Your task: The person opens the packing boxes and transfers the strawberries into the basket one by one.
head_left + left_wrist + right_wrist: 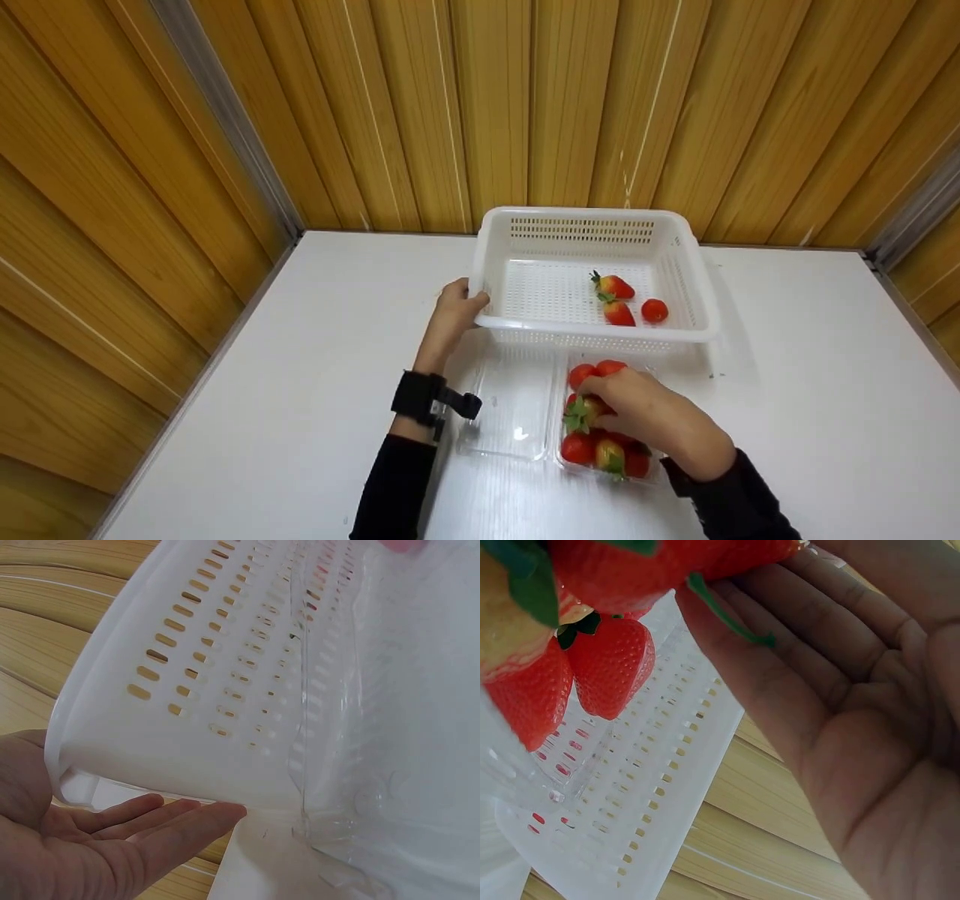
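My left hand (455,304) grips the left rim of a white plastic basket (592,327), thumb over the rim; the left wrist view shows its fingers (187,832) underneath. Two strawberries (616,286) and a round red fruit (655,310) lie in the basket's right half. In front of it, a clear plastic box (560,439) holds several strawberries and red fruits. Over this box my right hand (649,409) pinches a leafy, partly pale strawberry (591,411) between thumb and fingers. The right wrist view shows its fingers against red fruit (622,570), with a thin green stem across them.
The box's clear lid (514,405) lies open on its left, close to the left wrist's black camera strap (420,397). Basket and box sit on a white table (322,360). Yellow wood-look panels (495,112) rise behind and on both sides.
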Motion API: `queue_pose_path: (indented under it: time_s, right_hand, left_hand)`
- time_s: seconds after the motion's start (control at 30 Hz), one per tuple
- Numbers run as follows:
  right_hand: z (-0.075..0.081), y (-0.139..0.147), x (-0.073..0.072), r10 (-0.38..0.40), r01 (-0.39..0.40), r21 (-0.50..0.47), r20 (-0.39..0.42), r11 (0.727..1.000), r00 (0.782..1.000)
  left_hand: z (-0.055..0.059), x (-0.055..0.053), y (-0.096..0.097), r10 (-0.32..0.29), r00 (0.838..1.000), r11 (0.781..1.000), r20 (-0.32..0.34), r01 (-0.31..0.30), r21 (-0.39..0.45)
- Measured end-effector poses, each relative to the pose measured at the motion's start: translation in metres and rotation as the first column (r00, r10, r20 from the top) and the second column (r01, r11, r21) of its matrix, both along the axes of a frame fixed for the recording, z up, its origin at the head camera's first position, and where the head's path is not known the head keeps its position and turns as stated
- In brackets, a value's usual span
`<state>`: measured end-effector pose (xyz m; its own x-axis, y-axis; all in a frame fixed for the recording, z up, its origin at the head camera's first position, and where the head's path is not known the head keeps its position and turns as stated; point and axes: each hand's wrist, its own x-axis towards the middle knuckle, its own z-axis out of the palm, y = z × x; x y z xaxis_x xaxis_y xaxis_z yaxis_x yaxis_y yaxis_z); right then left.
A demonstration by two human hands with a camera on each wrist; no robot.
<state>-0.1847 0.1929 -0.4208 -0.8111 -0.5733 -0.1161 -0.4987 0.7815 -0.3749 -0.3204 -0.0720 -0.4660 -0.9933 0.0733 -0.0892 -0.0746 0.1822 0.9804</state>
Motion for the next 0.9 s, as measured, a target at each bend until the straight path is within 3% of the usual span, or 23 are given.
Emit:
queue_pose_path:
  time_s: [0.33,0.47,0.6,0.77,0.9]
  right_hand:
    - [0.006,0.006,0.000,-0.021,0.019,-0.067,-0.029,0.998,0.999]
    - [0.009,0.010,0.001,-0.039,0.029,-0.117,-0.076,0.993,0.996]
    - [0.013,0.015,0.001,-0.087,0.062,-0.158,-0.158,0.986,0.984]
    - [0.016,0.021,0.001,-0.154,0.101,-0.200,-0.265,0.974,0.952]
    - [0.018,0.023,-0.001,-0.209,0.141,-0.243,-0.281,0.960,0.937]
  left_hand:
    - [-0.001,-0.001,0.000,0.005,1.000,1.000,0.005,-0.005,-0.025]
    - [-0.001,-0.002,0.001,0.012,1.000,0.999,0.024,-0.011,-0.050]
    - [0.000,-0.003,0.001,0.015,0.999,0.998,0.028,-0.013,-0.065]
    - [0.000,-0.002,0.001,0.004,1.000,0.999,0.012,-0.004,-0.047]
    - [0.000,-0.001,0.000,0.002,1.000,1.000,0.008,-0.002,-0.021]
